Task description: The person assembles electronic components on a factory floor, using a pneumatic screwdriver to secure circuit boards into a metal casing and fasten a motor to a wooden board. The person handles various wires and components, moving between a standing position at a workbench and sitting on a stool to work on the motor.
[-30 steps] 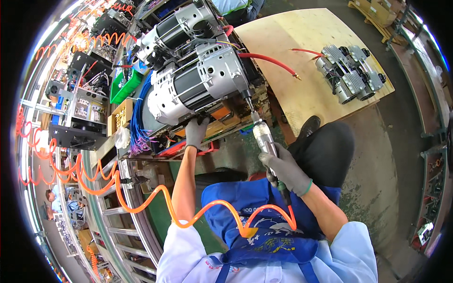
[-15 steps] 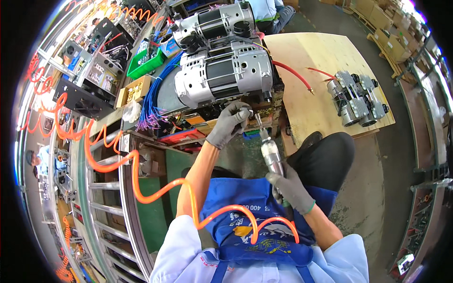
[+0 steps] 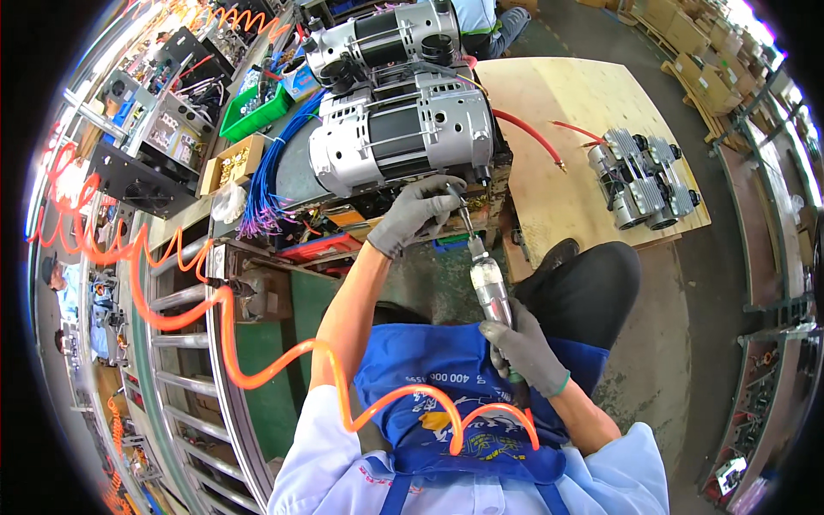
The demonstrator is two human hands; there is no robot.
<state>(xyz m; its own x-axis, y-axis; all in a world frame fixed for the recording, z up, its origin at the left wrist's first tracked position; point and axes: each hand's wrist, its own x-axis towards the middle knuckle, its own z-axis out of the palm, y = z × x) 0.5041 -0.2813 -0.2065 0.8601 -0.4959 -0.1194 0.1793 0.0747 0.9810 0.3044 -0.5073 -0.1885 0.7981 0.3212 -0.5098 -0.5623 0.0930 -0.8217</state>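
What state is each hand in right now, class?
Left hand: curled at the tip of the power driver; any grip cannot be told.
Right hand: closed, holding the power driver.

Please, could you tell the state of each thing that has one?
Driver: held, tip pointing forward
Right hand: gloved, gripping driver
Left hand: gloved, fingers bent
Orange hose: coiled
Green bin: open, holding parts
Carton: open, holding brass-coloured parts
Thick red hose: one end loose

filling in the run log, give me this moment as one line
left hand: gloved, at bit tip | right hand: gripping pneumatic screwdriver | silver-black motor assembly: on bench | orange coiled hose: over apron
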